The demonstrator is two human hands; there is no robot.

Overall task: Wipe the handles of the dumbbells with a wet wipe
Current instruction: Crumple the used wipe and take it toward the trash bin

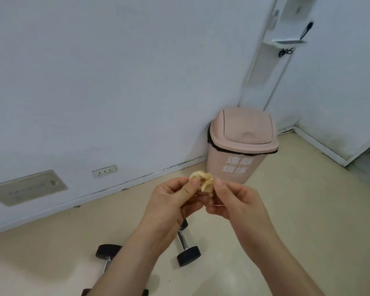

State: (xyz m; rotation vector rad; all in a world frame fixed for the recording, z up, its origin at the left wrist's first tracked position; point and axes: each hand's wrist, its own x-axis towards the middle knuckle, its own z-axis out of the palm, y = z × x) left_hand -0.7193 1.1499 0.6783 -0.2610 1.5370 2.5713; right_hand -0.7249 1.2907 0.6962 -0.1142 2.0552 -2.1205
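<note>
A pink bin [233, 165] with white Chinese characters, too blurred to read, stands on the floor [276, 221] against the wall. In front of it, the left hand [169, 201] and the right hand [237, 201] both pinch the crumpled wipe [203, 181]. Two dumbbells [188, 254] lie on the floor below, handles toward the wall, partly covered by the left forearm [124, 263].

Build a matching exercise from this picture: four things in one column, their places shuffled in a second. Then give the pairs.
Things
1. crumpled wipe
2. pink bin
3. dumbbells
4. power socket

Places
A. low on the wall, left of the pink bin
B. lying on the floor
C. pinched between the left hand and the right hand
D. standing upright against the wall

Pairs: 1-C, 2-D, 3-B, 4-A
</note>
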